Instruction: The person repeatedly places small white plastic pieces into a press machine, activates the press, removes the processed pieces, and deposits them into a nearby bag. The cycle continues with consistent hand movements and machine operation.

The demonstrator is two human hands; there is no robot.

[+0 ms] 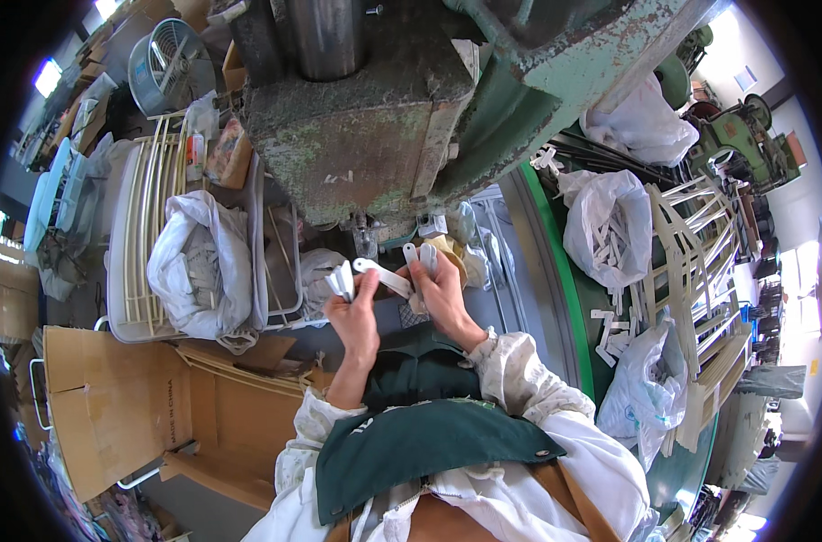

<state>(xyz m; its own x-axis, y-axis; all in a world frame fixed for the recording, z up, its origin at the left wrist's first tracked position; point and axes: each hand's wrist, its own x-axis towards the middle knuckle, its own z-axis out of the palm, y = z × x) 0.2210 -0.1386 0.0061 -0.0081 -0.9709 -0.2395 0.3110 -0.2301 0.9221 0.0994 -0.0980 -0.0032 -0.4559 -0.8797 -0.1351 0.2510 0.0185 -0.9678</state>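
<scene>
Below the head of a large green press, both my hands are raised close together over my lap. My left hand is closed around several flat white strips, which fan out above its fingers. One white strip with a round hole at its end bridges the gap from the left thumb and fingers towards the right hand. My right hand grips a few more white strips with rounded, holed ends. Its palm side is mostly hidden.
A white bag of pale strips sits on a tray at left, above an open cardboard box. On the green-edged table at right lie another bag of parts, a tied bag and pale slatted frames. A fan stands far left.
</scene>
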